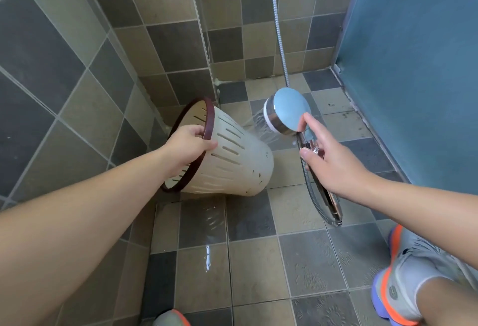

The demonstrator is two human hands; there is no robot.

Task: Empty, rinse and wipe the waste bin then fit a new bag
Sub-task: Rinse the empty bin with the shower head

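Note:
The cream waste bin [238, 160] with slotted walls and a dark red rim lies tilted on its side above the tiled floor, its mouth turned to the left. My left hand [187, 148] grips the red rim, fingers curled over the edge. My right hand [328, 157] holds the handle of a chrome shower head [285, 111], forefinger stretched along its back. Water sprays from the shower head leftward onto the bin's outer wall near its base.
Tiled walls close in at left and back, forming a corner behind the bin. A frosted blue glass panel [419, 67] stands at right. The metal shower hose [278, 28] hangs down the back wall and loops on the wet floor [258, 261]. My shoes [403, 281] are at lower right.

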